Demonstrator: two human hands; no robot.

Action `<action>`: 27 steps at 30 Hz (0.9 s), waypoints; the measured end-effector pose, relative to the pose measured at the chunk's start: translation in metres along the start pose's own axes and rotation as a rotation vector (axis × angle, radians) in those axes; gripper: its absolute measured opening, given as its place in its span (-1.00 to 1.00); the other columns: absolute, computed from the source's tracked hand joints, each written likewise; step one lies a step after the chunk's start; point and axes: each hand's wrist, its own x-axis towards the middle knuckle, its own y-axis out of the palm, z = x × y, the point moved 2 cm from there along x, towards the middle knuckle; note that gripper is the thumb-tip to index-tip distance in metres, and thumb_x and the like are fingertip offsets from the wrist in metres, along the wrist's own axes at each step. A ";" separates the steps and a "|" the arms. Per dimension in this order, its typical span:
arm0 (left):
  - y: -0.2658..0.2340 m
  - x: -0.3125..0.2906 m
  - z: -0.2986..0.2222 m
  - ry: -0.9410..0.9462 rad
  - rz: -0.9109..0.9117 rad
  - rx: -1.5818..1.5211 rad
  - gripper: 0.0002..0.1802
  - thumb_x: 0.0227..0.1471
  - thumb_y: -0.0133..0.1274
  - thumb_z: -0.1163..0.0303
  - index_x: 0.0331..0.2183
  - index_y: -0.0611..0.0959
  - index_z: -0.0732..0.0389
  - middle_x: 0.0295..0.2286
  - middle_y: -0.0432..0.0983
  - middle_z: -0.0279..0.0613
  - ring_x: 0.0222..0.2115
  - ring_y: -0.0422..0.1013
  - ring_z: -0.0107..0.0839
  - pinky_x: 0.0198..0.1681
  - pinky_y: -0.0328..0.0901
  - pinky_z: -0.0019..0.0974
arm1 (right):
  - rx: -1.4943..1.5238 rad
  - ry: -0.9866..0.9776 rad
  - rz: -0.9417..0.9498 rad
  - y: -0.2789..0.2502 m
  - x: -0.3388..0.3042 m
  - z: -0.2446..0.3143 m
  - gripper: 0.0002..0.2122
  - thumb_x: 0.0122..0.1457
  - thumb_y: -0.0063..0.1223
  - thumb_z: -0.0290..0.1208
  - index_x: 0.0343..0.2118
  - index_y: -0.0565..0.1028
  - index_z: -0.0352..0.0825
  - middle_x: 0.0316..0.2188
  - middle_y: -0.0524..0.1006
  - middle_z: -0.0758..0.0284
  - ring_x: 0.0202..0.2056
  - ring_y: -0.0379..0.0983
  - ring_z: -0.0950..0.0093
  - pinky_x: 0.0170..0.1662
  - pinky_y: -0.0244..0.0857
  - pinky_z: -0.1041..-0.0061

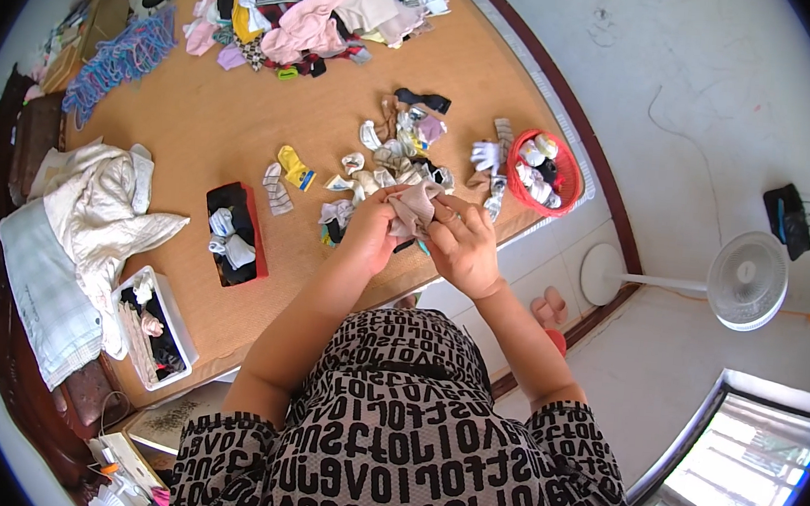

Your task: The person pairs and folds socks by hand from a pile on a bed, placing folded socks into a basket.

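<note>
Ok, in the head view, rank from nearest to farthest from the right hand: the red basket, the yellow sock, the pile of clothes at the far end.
From the right hand:
1. Red basket, to its right near the edge.
2. Yellow sock, to its left, past the loose socks.
3. Pile of clothes, at the far end.

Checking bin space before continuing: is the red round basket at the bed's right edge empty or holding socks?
Holding socks. The red basket shows several rolled white and dark socks inside, covering most of its bottom.

Wooden bed platform (194, 129) with a dark frame, scattered socks (389, 160), red basket (573, 183), red box (255, 232), white box (181, 330), heaped clothes (320, 9), blue hangers (118, 59), cream garment (106, 203).
</note>
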 end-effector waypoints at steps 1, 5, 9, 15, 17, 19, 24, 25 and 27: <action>0.002 -0.003 -0.004 -0.005 0.001 0.001 -0.63 -0.15 -0.23 0.62 -0.20 0.44 0.30 -0.29 0.44 -0.11 -0.35 0.42 -0.37 -0.22 0.36 -0.34 | 0.049 0.039 0.046 0.000 0.000 -0.001 -0.74 -0.30 0.17 -0.44 -0.46 0.41 -0.28 -0.20 0.44 0.31 -0.14 0.34 0.36 -0.20 0.16 0.38; 0.015 -0.014 -0.016 -0.156 0.087 -0.158 -0.60 -0.16 -0.20 0.57 -0.17 0.40 0.39 -0.24 0.42 -0.05 -0.17 0.36 -0.26 -0.04 0.26 -0.19 | 0.015 0.102 0.025 0.002 -0.010 -0.015 -0.65 -0.26 0.21 -0.46 -0.36 0.34 -0.30 -0.24 0.44 0.27 -0.14 0.34 0.32 -0.16 0.13 0.33; 0.016 -0.026 -0.027 -0.130 0.278 0.043 -0.62 -0.12 -0.18 0.56 -0.17 0.42 0.43 -0.29 0.45 -0.08 -0.28 0.42 -0.28 -0.08 0.30 -0.20 | 0.263 0.326 -0.049 -0.001 -0.012 -0.025 -0.66 -0.21 0.20 -0.54 -0.34 0.32 -0.33 -0.29 0.44 0.20 -0.22 0.36 0.24 -0.19 0.16 0.32; 0.004 -0.032 -0.041 -0.077 0.339 0.467 -0.60 0.08 -0.06 0.17 -0.15 0.45 0.29 -0.31 0.45 -0.23 -0.34 0.40 -0.50 -0.25 0.29 -0.43 | 1.658 0.813 0.015 0.001 -0.015 -0.025 -0.60 0.04 0.11 -0.38 -0.10 0.26 -0.41 -0.22 0.45 0.29 -0.12 0.34 0.50 -0.05 0.21 0.47; 0.017 -0.035 -0.038 -0.044 0.344 0.546 -0.63 0.04 0.00 0.20 -0.16 0.49 0.24 -0.39 0.44 -0.39 -0.42 0.33 -0.61 -0.31 0.25 -0.52 | 1.907 0.830 0.055 0.008 -0.016 -0.014 -0.60 0.05 0.10 -0.39 -0.08 0.26 -0.41 -0.19 0.44 0.30 -0.12 0.34 0.52 -0.03 0.18 0.53; 0.009 -0.028 -0.027 -0.028 0.361 0.468 -0.60 0.02 0.03 0.16 -0.17 0.50 0.23 -0.37 0.44 -0.43 -0.37 0.30 -0.64 -0.28 0.21 -0.54 | 1.971 0.824 0.072 0.014 -0.016 -0.012 -0.62 0.06 0.08 -0.39 -0.08 0.28 -0.40 -0.18 0.42 0.32 -0.12 0.33 0.55 -0.02 0.15 0.57; -0.008 -0.023 -0.022 -0.084 0.446 0.355 -0.48 -0.02 0.05 0.13 -0.10 0.43 0.29 -0.22 0.43 -0.34 -0.21 0.34 -0.57 -0.13 0.21 -0.46 | 1.794 0.847 0.205 0.023 -0.019 -0.014 -0.61 0.07 0.08 -0.36 -0.08 0.28 -0.40 -0.19 0.42 0.36 -0.14 0.33 0.58 -0.02 0.15 0.58; -0.010 -0.023 -0.022 -0.085 0.446 0.354 -0.48 -0.02 0.05 0.13 -0.10 0.43 0.29 -0.22 0.43 -0.34 -0.21 0.34 -0.57 -0.13 0.21 -0.46 | 1.794 0.848 0.205 0.024 -0.021 -0.014 -0.61 0.07 0.08 -0.36 -0.08 0.28 -0.40 -0.19 0.42 0.36 -0.14 0.33 0.58 -0.02 0.15 0.58; -0.012 -0.024 -0.019 -0.127 0.393 0.462 -0.56 0.02 0.03 0.19 -0.13 0.45 0.29 -0.23 0.44 -0.34 -0.22 0.34 -0.58 -0.15 0.23 -0.45 | 1.847 0.836 0.243 0.025 -0.025 -0.012 -0.59 0.07 0.08 -0.35 -0.05 0.27 -0.41 -0.18 0.42 0.36 -0.14 0.33 0.57 -0.04 0.17 0.58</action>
